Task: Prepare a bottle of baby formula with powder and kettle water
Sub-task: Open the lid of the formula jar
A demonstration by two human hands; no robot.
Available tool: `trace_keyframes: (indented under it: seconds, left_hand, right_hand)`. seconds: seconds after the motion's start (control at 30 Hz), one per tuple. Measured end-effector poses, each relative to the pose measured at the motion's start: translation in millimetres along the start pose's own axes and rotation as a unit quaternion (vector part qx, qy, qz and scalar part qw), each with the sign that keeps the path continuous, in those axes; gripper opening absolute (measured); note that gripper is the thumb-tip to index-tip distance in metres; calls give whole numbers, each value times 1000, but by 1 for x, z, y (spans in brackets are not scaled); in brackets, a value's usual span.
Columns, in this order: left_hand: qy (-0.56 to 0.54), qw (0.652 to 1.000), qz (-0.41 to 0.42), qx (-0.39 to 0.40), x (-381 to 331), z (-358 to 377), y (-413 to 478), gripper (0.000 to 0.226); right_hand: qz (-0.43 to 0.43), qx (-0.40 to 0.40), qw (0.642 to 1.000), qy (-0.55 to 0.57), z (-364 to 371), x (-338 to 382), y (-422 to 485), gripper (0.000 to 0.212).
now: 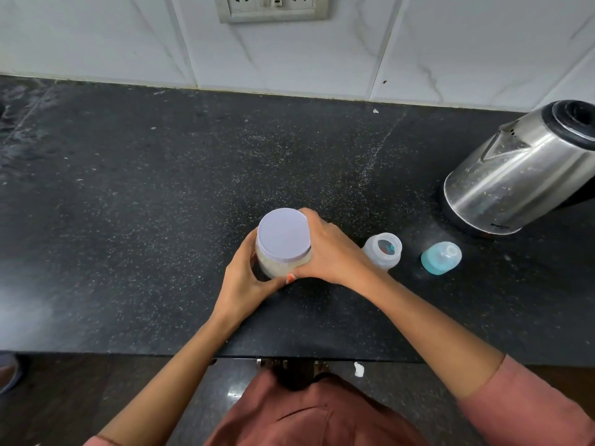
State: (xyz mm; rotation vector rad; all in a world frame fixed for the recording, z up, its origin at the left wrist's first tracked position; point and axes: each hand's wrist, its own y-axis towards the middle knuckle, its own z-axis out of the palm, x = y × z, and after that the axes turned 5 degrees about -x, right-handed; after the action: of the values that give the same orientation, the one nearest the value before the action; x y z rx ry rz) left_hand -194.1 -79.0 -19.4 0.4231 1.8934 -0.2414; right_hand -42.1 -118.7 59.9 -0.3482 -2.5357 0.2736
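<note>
A clear jar of pale powder (275, 263) with a flat white lid (284, 235) stands upright in the middle of the black counter. My left hand (246, 281) grips the jar's body from the left. My right hand (328, 252) curls round the lid's rim from the right. Just right of that hand stands an open, translucent baby bottle (384, 251). Its blue teat cap (441, 257) lies further right on the counter. A steel electric kettle (521, 175) with a black lid sits on its base at the right edge.
The black speckled counter (161, 204) runs from the white tiled wall to its front edge near my body. A wall socket plate (272, 6) is at the top. White dust marks the counter behind the jar.
</note>
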Motion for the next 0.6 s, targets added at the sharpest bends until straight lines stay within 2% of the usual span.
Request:
trace_keyframes:
  seconds: [0.13,0.33,0.47,0.6]
  left_hand:
    - [-33,999,-1,31,1,1,2,92]
    - [-73,996,-3,43,-3,5,11,105]
    - [-81,996,1,32,-11,10,11,91]
    - [-64,998,-2,14,-20,9,10,77]
  right_hand:
    - [0,40,999,-21,-11,7,-2,115]
    - [-30,9,995,-99,-20,31,3,99]
    - [-29,-4,981,-193,-10,46,7,93]
    - [-59,-40,968,-240,-7,51,11,72]
